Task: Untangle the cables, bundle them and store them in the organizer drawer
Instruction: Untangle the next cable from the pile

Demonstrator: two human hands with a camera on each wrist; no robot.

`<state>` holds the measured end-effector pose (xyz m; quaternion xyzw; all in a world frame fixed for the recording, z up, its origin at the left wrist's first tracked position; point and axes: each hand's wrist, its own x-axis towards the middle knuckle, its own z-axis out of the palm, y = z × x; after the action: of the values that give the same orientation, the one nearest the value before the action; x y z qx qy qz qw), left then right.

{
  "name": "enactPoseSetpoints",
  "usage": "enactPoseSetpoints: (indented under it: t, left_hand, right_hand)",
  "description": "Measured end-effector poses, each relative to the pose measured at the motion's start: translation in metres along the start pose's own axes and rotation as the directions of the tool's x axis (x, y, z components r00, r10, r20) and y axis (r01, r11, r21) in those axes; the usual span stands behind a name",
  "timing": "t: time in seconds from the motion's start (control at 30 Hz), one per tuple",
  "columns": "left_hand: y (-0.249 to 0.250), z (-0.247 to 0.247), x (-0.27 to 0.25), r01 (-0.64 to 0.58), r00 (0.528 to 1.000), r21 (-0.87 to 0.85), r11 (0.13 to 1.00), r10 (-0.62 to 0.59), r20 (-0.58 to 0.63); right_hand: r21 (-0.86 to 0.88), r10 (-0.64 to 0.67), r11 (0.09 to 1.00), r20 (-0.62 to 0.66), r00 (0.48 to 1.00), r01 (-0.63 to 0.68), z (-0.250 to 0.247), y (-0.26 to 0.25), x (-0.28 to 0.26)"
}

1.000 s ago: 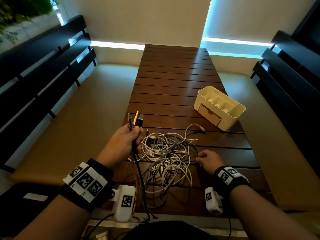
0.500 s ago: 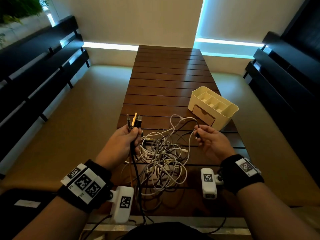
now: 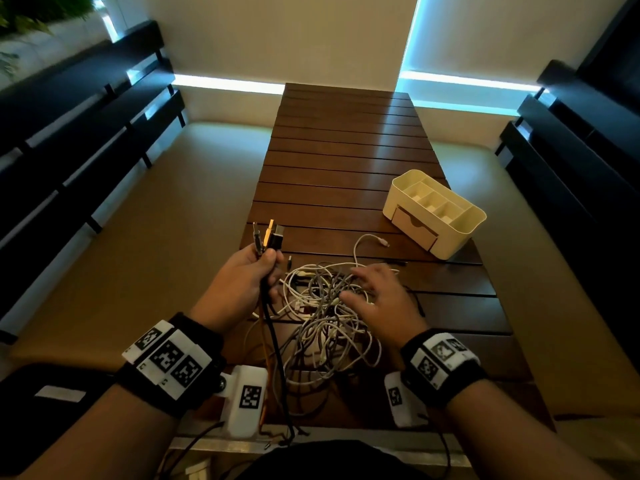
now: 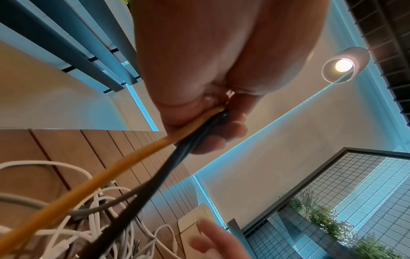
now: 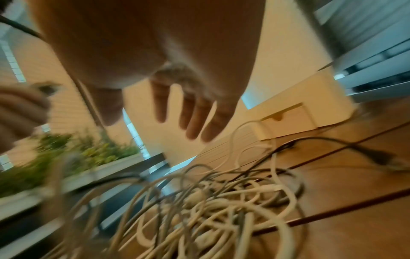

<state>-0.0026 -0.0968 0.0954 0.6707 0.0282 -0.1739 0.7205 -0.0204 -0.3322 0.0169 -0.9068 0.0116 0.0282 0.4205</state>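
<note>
A tangle of white and grey cables (image 3: pixel 325 317) (image 5: pixel 213 201) lies on the slatted wooden table (image 3: pixel 346 150). My left hand (image 3: pixel 249 271) (image 4: pixel 213 112) grips a bunch of black and orange cables (image 4: pixel 137 161) upright, with their plugs (image 3: pixel 270 235) sticking up above the fist. My right hand (image 3: pixel 375 289) (image 5: pixel 190 113) hovers over the tangle with straight spread fingers and holds nothing. One white cable end (image 3: pixel 382 242) lies loose toward the cream organizer (image 3: pixel 436 213), whose front drawer (image 3: pixel 414 226) (image 5: pixel 288 119) is closed.
Padded benches (image 3: pixel 156 237) run along both sides of the table, with dark slatted backs (image 3: pixel 69 133). The organizer stands at the table's right edge. The black and orange cables hang down over the near table edge (image 3: pixel 284 434).
My right hand has let go of the cable end that it had lifted and has dropped, open, over the tangle. The white end now lies on the table. The left hand has kept its grip.
</note>
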Motion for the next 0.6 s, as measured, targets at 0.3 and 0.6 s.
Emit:
enactPoseSetpoints:
  t: [0.3,0.6]
  left_hand:
    - [-0.002,-0.012,0.005,-0.006,1.0,0.001,1.0,0.006,-0.009]
    - [-0.003,-0.016,0.014,0.004,1.0,-0.005,1.0,-0.004,-0.005]
  right_hand:
    - [-0.417,0.098,0.902,0.448,0.888,0.11,0.024,0.004,0.011]
    - [-0.057,0.148,0.987,-0.069,0.987,-0.152,-0.041,0.031,0.029]
